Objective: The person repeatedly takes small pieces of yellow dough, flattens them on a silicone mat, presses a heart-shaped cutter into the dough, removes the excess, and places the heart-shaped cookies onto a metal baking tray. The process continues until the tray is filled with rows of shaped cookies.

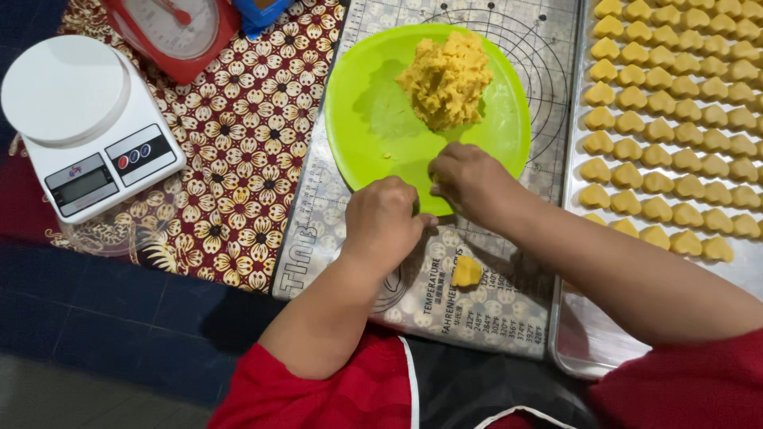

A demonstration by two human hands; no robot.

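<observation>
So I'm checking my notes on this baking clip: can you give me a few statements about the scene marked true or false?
1. A heap of yellow dough sits on a green plate. True.
2. The tray on the right holds heart-shaped dough pieces in rows. True.
3. Both hands are over the white scale. False: the left hand and right hand are at the plate's near edge.
4. The single dough piece on the mat lies on the plate. False: it lies on the mat, below the hands.
5. The red scale is beside the tray. False: it is far left, on the patterned cloth.
</observation>
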